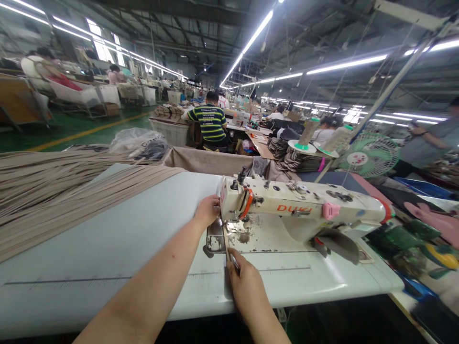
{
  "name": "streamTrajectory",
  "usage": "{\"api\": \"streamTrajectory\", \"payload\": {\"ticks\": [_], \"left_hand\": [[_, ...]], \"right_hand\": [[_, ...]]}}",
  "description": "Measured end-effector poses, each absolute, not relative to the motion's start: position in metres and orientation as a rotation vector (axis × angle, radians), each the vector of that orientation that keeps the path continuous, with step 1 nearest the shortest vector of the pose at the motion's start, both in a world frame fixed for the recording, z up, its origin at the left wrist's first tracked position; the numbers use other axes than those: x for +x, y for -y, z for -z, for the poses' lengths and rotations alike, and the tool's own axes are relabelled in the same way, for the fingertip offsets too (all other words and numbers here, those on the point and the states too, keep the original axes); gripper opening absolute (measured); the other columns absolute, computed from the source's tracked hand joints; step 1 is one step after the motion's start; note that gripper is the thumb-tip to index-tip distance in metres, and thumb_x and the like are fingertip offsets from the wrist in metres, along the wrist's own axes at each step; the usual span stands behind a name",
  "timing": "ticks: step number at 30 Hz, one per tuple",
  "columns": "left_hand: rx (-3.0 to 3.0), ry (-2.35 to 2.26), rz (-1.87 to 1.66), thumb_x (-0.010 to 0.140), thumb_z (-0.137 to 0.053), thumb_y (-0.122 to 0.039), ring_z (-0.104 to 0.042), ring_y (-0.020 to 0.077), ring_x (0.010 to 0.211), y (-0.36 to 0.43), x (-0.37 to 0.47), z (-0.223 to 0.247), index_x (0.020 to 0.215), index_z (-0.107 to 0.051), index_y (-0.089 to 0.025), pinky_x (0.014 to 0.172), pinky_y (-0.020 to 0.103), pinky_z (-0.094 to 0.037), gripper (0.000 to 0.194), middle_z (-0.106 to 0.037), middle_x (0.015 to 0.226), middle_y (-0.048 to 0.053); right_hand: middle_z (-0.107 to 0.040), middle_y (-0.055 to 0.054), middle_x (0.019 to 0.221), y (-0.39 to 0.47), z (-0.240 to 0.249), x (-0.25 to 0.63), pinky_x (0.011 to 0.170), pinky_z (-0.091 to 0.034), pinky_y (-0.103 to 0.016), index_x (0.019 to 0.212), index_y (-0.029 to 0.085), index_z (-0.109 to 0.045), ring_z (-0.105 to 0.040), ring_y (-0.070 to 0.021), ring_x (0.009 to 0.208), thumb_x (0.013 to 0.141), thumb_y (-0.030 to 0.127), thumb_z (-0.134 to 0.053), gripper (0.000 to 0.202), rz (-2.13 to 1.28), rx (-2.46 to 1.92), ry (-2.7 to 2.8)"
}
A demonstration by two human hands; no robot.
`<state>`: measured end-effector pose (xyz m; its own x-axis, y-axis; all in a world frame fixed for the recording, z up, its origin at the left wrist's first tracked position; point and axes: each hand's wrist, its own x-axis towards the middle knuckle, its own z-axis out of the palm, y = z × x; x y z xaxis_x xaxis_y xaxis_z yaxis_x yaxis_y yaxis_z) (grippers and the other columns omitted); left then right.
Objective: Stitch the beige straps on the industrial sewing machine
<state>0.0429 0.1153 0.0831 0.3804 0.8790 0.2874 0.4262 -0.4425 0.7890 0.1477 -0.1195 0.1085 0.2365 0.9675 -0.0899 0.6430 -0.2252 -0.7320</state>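
A white sewing machine (pixel 265 196) with orange lettering stands on the pale table in front of me. From under its needle area a narrow beige fabric strip (pixel 226 239) runs toward me. My right hand (pixel 247 282) pinches the near end of that strip at the table's front, and a small dark metal piece shows by its fingers. Beside the left end of the machine head is my left hand (pixel 207 211), its fingers curled. The fingertips are partly behind the head, so what they grip is hidden.
Many long beige strips (pixel 89 191) lie across the table's left side. A ruler scale (pixel 107 279) is marked along the front. Thread cones (pixel 308 134) and a green fan (pixel 369 155) stand behind the machine. A co-worker in a striped shirt (pixel 208 122) sits ahead.
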Motion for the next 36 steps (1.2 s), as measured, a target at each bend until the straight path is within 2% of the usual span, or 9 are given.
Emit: {"api": "streamTrajectory", "payload": {"ticks": [5,9,13,17,20,23,27,32,36], "left_hand": [[1.776,-1.217,-1.08,0.072,-0.067,-0.019,-0.064,0.0224,0.099,-0.12,0.038,-0.08,0.066,-0.066,-0.02,0.094,0.033,-0.047,0.006,-0.072,0.097,0.005],[1.511,-1.238,-1.161,0.076,-0.068,-0.04,-0.063,0.0226,0.087,-0.117,0.032,-0.078,0.063,-0.06,-0.02,0.085,0.035,-0.049,0.025,-0.065,0.075,0.002],[1.238,-1.103,-1.227,0.078,-0.063,-0.052,-0.066,0.0205,0.082,-0.099,0.024,-0.08,0.075,-0.062,-0.019,0.082,0.035,-0.054,0.033,-0.067,0.077,0.002],[1.049,-0.978,-1.285,0.069,-0.074,-0.057,-0.069,0.0195,0.084,-0.074,0.007,-0.086,0.078,-0.06,-0.018,0.088,0.038,-0.058,0.042,-0.068,0.081,0.004],[0.977,-0.955,-1.33,0.067,-0.08,-0.056,-0.07,0.0191,0.086,-0.053,-0.01,-0.087,0.08,-0.06,-0.017,0.093,0.04,-0.058,0.046,-0.068,0.081,0.003],[0.973,-0.972,-1.35,0.07,-0.082,-0.054,-0.071,0.0194,0.09,-0.031,-0.028,-0.084,0.086,-0.063,-0.018,0.093,0.038,-0.057,0.045,-0.072,0.087,0.005],[1.03,-1.036,-1.337,0.072,-0.084,-0.051,-0.072,0.0207,0.092,-0.004,-0.051,-0.083,0.089,-0.064,-0.019,0.088,0.033,-0.056,0.042,-0.077,0.094,0.006],[1.202,-1.072,-1.339,0.081,-0.076,-0.052,-0.072,0.0241,0.109,0.025,-0.074,-0.084,0.092,-0.065,-0.021,0.097,0.035,-0.055,0.035,-0.078,0.107,0.008],[1.253,-1.084,-1.331,0.085,-0.073,-0.05,-0.072,0.024,0.112,0.041,-0.087,-0.083,0.095,-0.065,-0.022,0.1,0.036,-0.055,0.031,-0.078,0.111,0.008]], "right_hand": [[-0.068,-0.015,0.117,0.121,-0.105,0.152,0.097,-0.051,-0.042,0.132,0.018,-0.065,-0.066,-0.0285,0.108,0.098,0.034,-0.048,0.041,-0.517,-1.866,1.492],[-0.063,-0.013,0.114,0.121,-0.1,0.153,0.092,-0.054,-0.038,0.126,0.019,-0.066,-0.064,-0.0248,0.102,0.095,0.032,-0.054,0.036,-0.403,-1.731,1.432],[-0.064,-0.012,0.109,0.12,-0.109,0.149,0.09,-0.053,-0.037,0.108,0.02,-0.07,-0.063,-0.0243,0.101,0.094,0.033,-0.056,0.023,-0.394,-1.628,1.409],[-0.068,-0.006,0.091,0.117,-0.117,0.139,0.078,-0.051,-0.033,0.1,0.02,-0.068,-0.062,-0.021,0.084,0.094,0.04,-0.057,0.024,-0.627,-1.585,1.389],[-0.067,-0.002,0.08,0.111,-0.114,0.13,0.061,-0.045,-0.029,0.101,0.02,-0.066,-0.056,-0.0159,0.064,0.092,0.057,-0.056,0.039,-0.986,-1.505,1.247],[-0.066,-0.001,0.076,0.102,-0.109,0.122,0.05,-0.034,-0.024,0.099,0.019,-0.068,-0.047,-0.0109,0.055,0.085,0.07,-0.061,0.053,-1.262,-1.383,1.081],[-0.068,-0.004,0.078,0.09,-0.108,0.113,0.048,-0.026,-0.022,0.097,0.015,-0.071,-0.045,-0.0079,0.053,0.078,0.073,-0.068,0.061,-1.429,-1.294,0.944],[-0.068,-0.004,0.074,0.07,-0.105,0.105,0.046,-0.02,-0.022,0.091,0.014,-0.071,-0.039,-0.0065,0.049,0.075,0.074,-0.07,0.063,-1.486,-1.282,0.921],[-0.062,0.0,0.067,0.057,-0.106,0.099,0.045,-0.017,-0.022,0.089,0.014,-0.071,-0.036,-0.0058,0.047,0.075,0.073,-0.07,0.06,-1.535,-1.245,0.95]]}}
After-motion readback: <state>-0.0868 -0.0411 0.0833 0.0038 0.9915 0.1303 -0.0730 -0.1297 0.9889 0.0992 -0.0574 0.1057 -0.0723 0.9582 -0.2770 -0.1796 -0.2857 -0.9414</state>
